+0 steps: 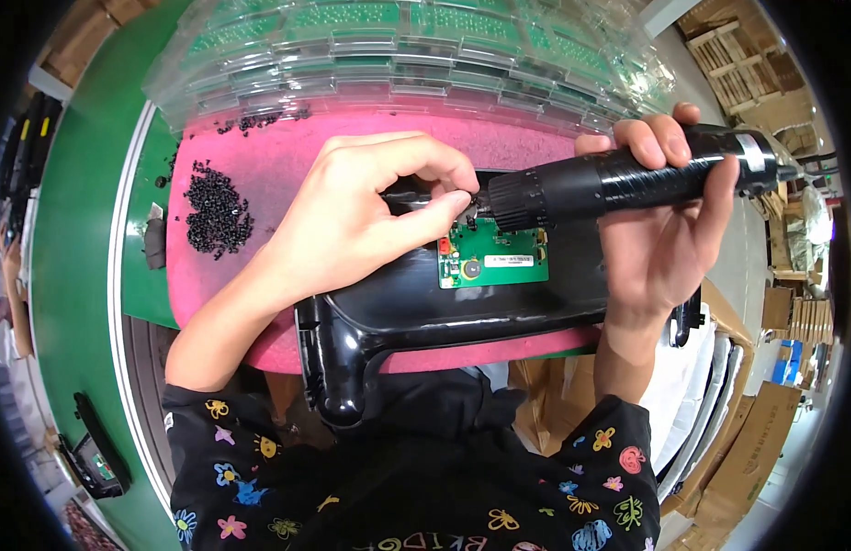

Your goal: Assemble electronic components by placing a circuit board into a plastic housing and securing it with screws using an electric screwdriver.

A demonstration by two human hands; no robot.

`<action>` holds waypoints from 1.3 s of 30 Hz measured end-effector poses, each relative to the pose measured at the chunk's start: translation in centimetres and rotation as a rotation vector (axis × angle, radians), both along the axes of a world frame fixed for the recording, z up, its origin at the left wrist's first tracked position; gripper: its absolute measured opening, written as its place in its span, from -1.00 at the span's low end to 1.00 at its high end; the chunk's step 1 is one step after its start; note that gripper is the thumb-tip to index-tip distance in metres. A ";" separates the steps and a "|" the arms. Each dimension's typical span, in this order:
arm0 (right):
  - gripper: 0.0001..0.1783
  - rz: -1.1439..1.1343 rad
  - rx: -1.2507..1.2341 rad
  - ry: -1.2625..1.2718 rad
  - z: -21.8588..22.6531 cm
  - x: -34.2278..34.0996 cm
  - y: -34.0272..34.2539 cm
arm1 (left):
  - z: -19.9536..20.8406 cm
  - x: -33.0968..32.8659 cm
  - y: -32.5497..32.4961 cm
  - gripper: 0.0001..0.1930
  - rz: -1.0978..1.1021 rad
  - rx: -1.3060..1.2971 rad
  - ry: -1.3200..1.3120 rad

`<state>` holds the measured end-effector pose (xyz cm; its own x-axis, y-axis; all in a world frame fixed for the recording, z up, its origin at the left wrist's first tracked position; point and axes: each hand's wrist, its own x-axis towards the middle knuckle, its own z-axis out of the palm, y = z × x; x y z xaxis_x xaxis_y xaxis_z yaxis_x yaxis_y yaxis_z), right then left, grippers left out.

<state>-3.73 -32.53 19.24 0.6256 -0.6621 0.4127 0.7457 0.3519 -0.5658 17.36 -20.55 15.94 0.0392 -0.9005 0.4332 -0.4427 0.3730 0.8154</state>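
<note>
My right hand (659, 211) is wrapped round a black electric screwdriver (618, 184), held nearly level with its ribbed nose toward the left. At that nose, the thumb and forefinger of my left hand (370, 193) pinch a small black screw, mostly hidden by the fingertips. Just below them is a green circuit board (499, 257) with a round part and a white label. It lies in a glossy black plastic housing (398, 308) with a leg-like end at the near left. The screwdriver's nose covers the board's far edge.
A pink mat (287, 147) lies under the housing, with a pile of black screws (216, 209) on its left. Stacked clear plastic trays (398, 55) of green boards stand behind. Another black housing (96, 450) lies at far left; cardboard (751, 450) stands at right.
</note>
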 end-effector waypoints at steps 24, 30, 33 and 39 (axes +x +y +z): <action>-0.35 -0.037 -0.158 -0.049 0.1 -0.4 0.5 | -1.0 0.5 -0.6 -0.83 -0.118 0.071 -0.246; -0.36 0.005 -0.197 -0.046 -0.5 0.5 0.7 | -1.3 0.9 -0.3 -0.79 -0.125 0.072 -0.269; -0.36 0.026 -0.230 -0.081 -0.8 0.5 0.5 | -1.3 0.8 -0.3 -0.78 -0.125 0.072 -0.261; -0.32 0.005 -0.266 -0.062 -1.4 1.1 0.3 | -0.9 0.8 -0.5 -0.82 -0.049 -0.103 -0.336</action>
